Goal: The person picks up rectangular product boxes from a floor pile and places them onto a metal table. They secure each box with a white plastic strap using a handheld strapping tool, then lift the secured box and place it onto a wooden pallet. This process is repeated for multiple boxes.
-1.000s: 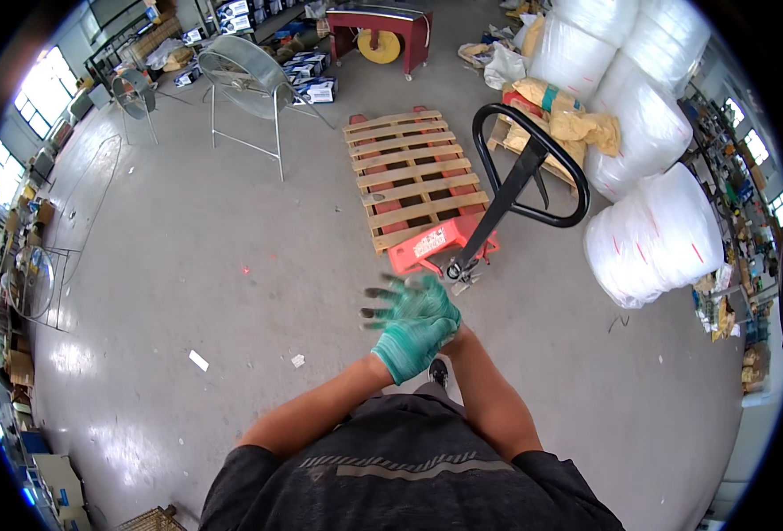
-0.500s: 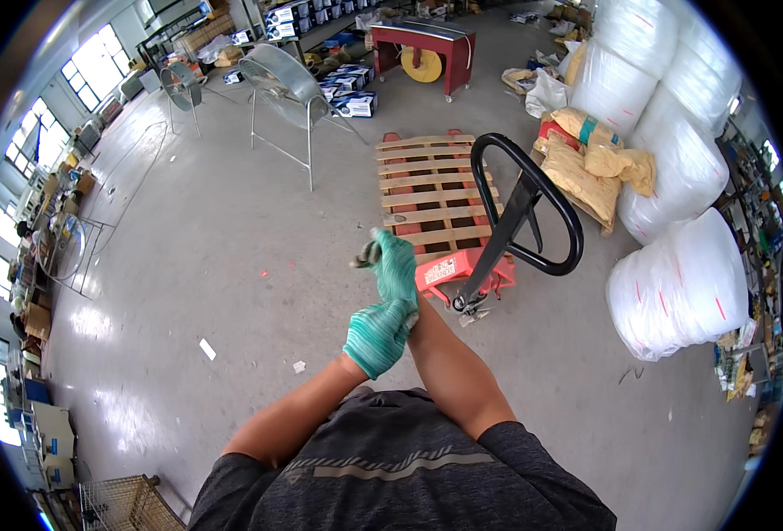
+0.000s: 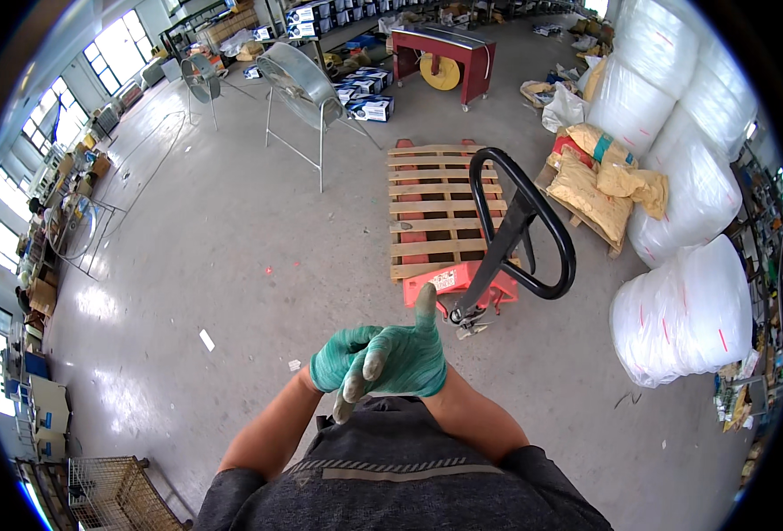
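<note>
Both hands wear green knit gloves with grey fingertips and meet in front of my waist. My right hand (image 3: 407, 361) has its thumb stretched upward and its fingers slightly apart, bent across toward the left. Behind those fingers lies my left hand (image 3: 329, 356), touching or very close to it; its own fingers are hidden. Just ahead stands a red pallet jack (image 3: 418, 281) with a black loop handle (image 3: 571, 252) tilted up toward me. Its forks are under a wooden slatted pallet (image 3: 418, 208), which carries no load.
Large rolls of clear wrap (image 3: 682, 310) are stacked on the right, beside tan sacks (image 3: 590, 188) on another pallet. A metal drum fan (image 3: 301, 84) and a dark red strapping machine (image 3: 480, 66) stand farther off. At lower left is a wire cage (image 3: 112, 487).
My hands have come lower and closer to my body. The left hand has left the right wrist and is now behind the right fingers. The right thumb now points up.
</note>
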Demonstrator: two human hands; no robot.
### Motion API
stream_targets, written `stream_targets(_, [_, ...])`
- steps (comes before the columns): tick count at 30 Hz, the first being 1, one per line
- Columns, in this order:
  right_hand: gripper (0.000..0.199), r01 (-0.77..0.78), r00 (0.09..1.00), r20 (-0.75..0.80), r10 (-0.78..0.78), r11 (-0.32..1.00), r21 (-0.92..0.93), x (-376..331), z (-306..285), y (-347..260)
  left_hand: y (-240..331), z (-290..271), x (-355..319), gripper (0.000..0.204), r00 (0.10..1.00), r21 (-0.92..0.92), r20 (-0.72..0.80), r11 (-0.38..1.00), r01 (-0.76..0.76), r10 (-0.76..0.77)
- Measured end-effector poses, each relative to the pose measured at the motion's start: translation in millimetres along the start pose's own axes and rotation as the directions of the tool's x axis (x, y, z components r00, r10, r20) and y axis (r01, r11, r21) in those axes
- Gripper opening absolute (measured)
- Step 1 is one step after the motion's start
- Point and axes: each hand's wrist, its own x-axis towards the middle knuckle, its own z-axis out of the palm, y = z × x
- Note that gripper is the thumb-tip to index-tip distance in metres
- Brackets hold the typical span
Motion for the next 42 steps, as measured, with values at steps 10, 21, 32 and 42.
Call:
stream_targets(10, [0.130, -0.051, 0.927, 0.364, -0.085, 0.936, 0.349, 3, 11, 12, 3, 25, 9, 0.032, 0.988, -0.071, 0.151, 0.997, -0.035, 0.045])
stream_targets(21, [0.041, -0.176, 0.885, -0.459, -0.082, 0.853, -0.492, -11, 105, -65, 33, 90, 91, 0.030, 0.779, 0.092, 0.028, 0.774, -0.626, 0.627])
stream_targets(32, [0.051, -0.913, 0.284, -0.119, -0.952, -0.306, 0.269, -117, 133, -215, 133, 68, 291, 0.046, 0.701, 0.881, 0.163, 0.217, -0.420, 0.695])
stream_targets(42, [0.033, -0.897, 0.432, -0.136, -0.892, -0.440, 0.035, -177, 164, -254, 139, 55, 375, 0.064, 0.976, 0.963, 0.163, 0.193, -0.190, 0.144])
